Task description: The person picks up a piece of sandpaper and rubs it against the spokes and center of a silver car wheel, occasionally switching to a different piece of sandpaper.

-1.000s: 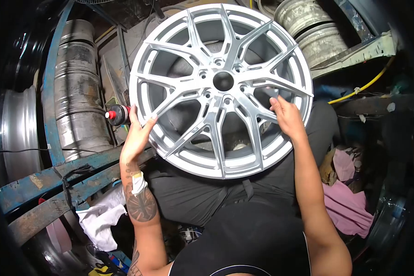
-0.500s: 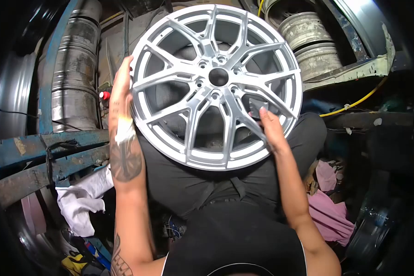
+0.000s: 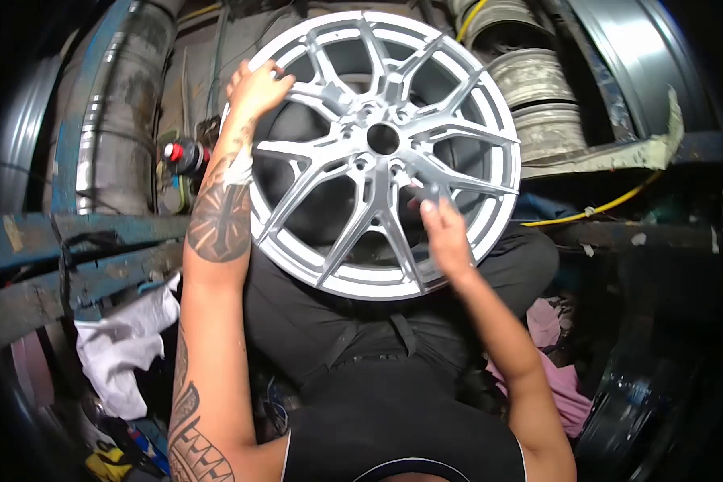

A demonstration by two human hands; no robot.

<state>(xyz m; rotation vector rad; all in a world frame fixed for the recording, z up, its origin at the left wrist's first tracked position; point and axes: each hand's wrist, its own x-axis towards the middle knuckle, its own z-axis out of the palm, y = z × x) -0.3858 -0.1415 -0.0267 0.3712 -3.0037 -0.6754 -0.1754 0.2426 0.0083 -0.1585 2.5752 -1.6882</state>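
Alloy wheel (image 3: 377, 153) stands on edge on the person's lap, face toward the camera, tilted slightly back. Left hand (image 3: 253, 90) curls its fingers over the upper-left rim, steadying it. Right hand (image 3: 442, 233) pinches a small grey abrasive pad (image 3: 430, 191) against a spoke just below and right of the hub bore. Judged from the finish, most of the face looks evenly matte silver, so the rubbing-down seems well along; the spoke pockets near the hub appear to be what remains. Cast metal, split Y-shaped spokes, lug holes around the centre. Worn steel rims (image 3: 530, 88) stacked behind; white rag (image 3: 124, 353) lower left.
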